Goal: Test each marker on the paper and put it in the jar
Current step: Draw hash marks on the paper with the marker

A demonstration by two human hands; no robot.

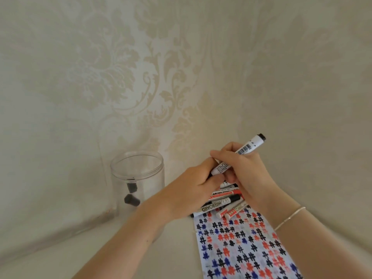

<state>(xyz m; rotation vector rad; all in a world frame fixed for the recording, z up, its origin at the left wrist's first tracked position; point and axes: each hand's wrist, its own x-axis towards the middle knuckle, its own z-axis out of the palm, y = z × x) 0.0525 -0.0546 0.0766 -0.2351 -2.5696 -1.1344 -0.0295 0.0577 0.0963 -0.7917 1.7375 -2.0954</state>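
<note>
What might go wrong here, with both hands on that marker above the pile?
1. The left hand seems to be working at the low end of the white marker held by the right hand; a sudden tug might smear ink on the fingers.
2. The loose markers lie just under both hands, so a wrist may well knock them off the paper.
3. The clear jar stands near the left forearm; a wide swing could tip it.

White marker [239, 153] tilted, above paper [241, 244]
</note>
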